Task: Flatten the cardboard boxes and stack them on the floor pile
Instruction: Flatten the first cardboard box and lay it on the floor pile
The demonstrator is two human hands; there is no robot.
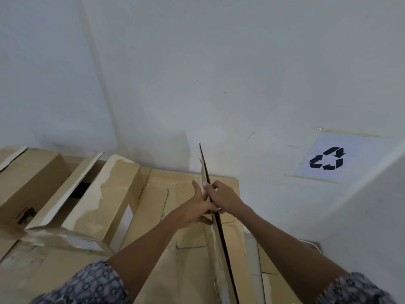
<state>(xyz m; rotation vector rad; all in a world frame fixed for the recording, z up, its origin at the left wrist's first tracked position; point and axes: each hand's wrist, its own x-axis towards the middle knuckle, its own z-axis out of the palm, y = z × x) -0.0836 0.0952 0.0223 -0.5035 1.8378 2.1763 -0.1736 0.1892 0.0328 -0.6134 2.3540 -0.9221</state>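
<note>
A flattened cardboard box [221, 244] stands on edge in front of me, seen almost edge-on, above the floor pile of flat cardboard [162, 194]. My left hand [197, 207] presses its left face with fingers spread and straight. My right hand [221, 197] grips its top edge from the right, thumb over the left side. Left of the pile, an unflattened open box [103, 200] lies tilted with torn tape on its side. Another open box [28, 178] sits behind it at the far left.
A white wall rises right behind the pile. A paper sign with a black recycling symbol [327, 159] is taped to it at the right. A second white wall surface closes in at the lower right.
</note>
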